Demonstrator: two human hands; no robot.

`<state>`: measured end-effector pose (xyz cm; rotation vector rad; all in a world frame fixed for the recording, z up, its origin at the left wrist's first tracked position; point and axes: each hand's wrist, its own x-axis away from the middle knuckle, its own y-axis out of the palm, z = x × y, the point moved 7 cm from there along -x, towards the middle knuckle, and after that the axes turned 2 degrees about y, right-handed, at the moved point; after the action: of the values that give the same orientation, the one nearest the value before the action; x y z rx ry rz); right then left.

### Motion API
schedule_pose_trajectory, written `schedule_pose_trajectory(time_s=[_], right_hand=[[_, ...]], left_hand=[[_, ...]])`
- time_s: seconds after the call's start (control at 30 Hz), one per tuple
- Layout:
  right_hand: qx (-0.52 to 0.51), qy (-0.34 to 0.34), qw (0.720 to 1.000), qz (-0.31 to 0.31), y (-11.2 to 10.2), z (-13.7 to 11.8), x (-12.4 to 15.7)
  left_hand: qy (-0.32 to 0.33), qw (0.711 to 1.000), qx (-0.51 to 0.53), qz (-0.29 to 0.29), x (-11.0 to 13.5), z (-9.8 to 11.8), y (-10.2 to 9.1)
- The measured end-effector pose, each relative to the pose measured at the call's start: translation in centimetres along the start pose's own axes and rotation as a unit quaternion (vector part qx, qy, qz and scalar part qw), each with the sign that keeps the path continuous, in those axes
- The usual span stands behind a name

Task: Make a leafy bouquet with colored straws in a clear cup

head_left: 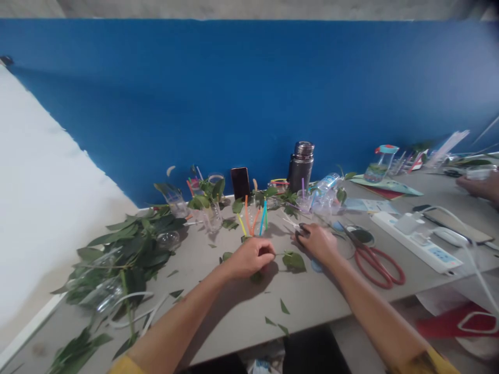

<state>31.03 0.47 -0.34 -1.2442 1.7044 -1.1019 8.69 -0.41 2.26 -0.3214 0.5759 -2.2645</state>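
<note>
My left hand point(253, 256) is closed, its thumb and fingertips pinching the thin stem of a green leaf point(293, 262) just above the table. My right hand point(318, 242) rests to the right of it, fingers curled round the dark handles of a small pair of scissors point(299, 228), whose blades point away to the left. Behind my left hand, a clear plastic cup point(251, 214) holds several coloured straws. Cut leaf pieces point(284, 306) are scattered in front of both hands.
Leafy branches point(132, 244) pile up at the left. Red-handled scissors point(374, 259) and a white power strip point(417, 241) lie at the right. A dark thermos point(301, 166) and a phone point(240, 183) stand by the wall. Another person's hand point(481, 184) shows at the far right.
</note>
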Motion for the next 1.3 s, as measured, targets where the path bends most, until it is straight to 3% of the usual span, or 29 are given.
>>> schedule_pose_trajectory(time_s=[0.07,0.13,0.27,0.4,0.53,0.67,0.8,1.07,1.3], right_hand=[[0.028,-0.005,1.000,-0.012,0.3,-0.3,0.1],[0.041,-0.008,0.999,-0.016,0.6,-0.5,0.1],[0.043,-0.006,0.999,-0.022,1.0,-0.8,0.0],[0.038,-0.005,0.999,-0.025,1.1,-1.0,0.0],[0.040,-0.005,0.999,-0.021,1.2,-0.9,0.1],[0.041,-0.009,0.999,-0.013,1.4,-0.8,0.1],[0.045,-0.009,0.999,-0.013,1.5,-0.7,0.2],[0.045,-0.005,0.999,-0.026,1.3,-0.7,0.1],[0.041,-0.006,0.999,-0.036,0.9,-1.0,0.4]], left_hand=[[-0.025,0.991,0.130,0.001,0.8,0.0,-0.7],[0.005,0.975,0.217,0.038,1.4,1.0,-2.6],[0.110,0.920,0.332,0.176,1.9,3.6,-8.7],[0.155,0.876,0.362,0.280,0.6,4.7,-13.5],[0.156,0.854,0.331,0.370,-1.9,4.0,-15.9],[0.144,0.855,0.244,0.434,-3.5,3.3,-16.5],[0.130,0.858,0.179,0.463,-4.0,2.7,-16.1],[0.126,0.873,0.121,0.455,-4.8,1.9,-15.9],[0.122,0.877,0.145,0.441,-4.9,2.0,-15.6]])
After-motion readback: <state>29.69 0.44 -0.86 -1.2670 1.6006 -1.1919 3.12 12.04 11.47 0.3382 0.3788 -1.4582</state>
